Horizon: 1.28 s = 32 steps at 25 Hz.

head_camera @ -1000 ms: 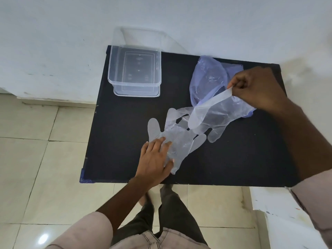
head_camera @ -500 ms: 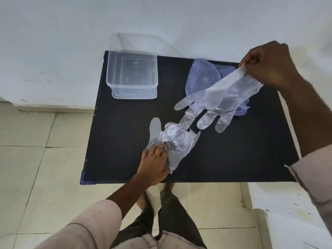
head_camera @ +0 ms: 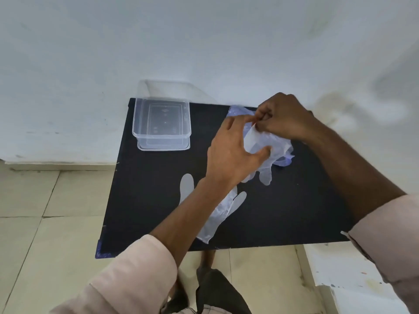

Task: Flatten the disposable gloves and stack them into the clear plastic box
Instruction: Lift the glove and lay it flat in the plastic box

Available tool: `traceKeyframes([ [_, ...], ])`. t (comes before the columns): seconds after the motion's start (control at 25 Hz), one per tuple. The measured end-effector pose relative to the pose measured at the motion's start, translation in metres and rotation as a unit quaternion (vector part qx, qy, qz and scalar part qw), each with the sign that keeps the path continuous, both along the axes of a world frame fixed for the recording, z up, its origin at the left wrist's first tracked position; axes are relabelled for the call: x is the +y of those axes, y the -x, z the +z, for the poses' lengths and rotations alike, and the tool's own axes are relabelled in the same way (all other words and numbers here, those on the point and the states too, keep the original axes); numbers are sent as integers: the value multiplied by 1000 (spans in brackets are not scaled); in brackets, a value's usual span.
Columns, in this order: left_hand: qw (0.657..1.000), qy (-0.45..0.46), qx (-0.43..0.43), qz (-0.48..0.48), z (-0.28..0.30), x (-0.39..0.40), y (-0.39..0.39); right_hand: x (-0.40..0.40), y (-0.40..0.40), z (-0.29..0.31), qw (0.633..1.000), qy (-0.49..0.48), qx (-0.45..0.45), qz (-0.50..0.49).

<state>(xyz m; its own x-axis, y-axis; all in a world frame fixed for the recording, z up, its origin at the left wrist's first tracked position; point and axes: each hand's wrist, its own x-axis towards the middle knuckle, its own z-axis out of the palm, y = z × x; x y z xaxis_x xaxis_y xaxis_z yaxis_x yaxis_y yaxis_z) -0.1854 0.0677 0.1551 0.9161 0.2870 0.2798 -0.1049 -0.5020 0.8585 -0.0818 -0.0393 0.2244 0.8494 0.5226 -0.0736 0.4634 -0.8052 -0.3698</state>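
A clear plastic box (head_camera: 162, 125) stands at the back left of the black table (head_camera: 147, 200), with nothing in it. One clear disposable glove (head_camera: 221, 214) lies flat near the front edge, partly under my left forearm. My right hand (head_camera: 283, 116) pinches the cuff of a second clear glove (head_camera: 265, 150) that hangs over the back right of the table. My left hand (head_camera: 231, 152) reaches up to this glove, thumb touching its palm and fingers spread. A bluish plastic bag (head_camera: 238, 111) lies beneath and behind the held glove.
The table stands against a white wall (head_camera: 204, 53). Beige floor tiles (head_camera: 45, 200) lie to the left and in front. A white paint-stained surface (head_camera: 353, 279) sits at the lower right. My legs show below the table's front edge.
My left hand left the flat front glove and moved up right to the held glove. My right hand came down and left with that glove.
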Motion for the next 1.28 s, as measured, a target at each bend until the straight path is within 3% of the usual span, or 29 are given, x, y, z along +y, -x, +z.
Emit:
traceKeyframes([
  [0.28, 995, 80, 25, 49, 21, 15, -18, 14, 11, 27, 1000, 3, -15, 11],
  [0.36, 995, 91, 36, 27, 24, 26, -18, 16, 15, 33, 1000, 7, -14, 20],
  [0.52, 975, 200, 83, -43, 34, 50, -21, 10, 17, 41, 1000, -3, -6, 16],
  [0.6, 971, 216, 91, -55, 42, 63, -26, -6, 18, 39, 992, -109, 21, -66],
  [0.72, 963, 243, 95, -62, 53, 77, -32, -27, 31, 30, 928, -314, 100, -171],
  [0.84, 960, 250, 97, -80, 61, 85, -35, -28, 44, 10, 897, -374, 173, -159],
  [1.08, 959, 231, 116, -118, 72, 104, -31, -4, 41, -5, 849, -463, 165, -193],
  [1.28, 972, 105, 160, -133, 83, 126, -29, 9, 33, 6, 849, -473, 154, -180],
])
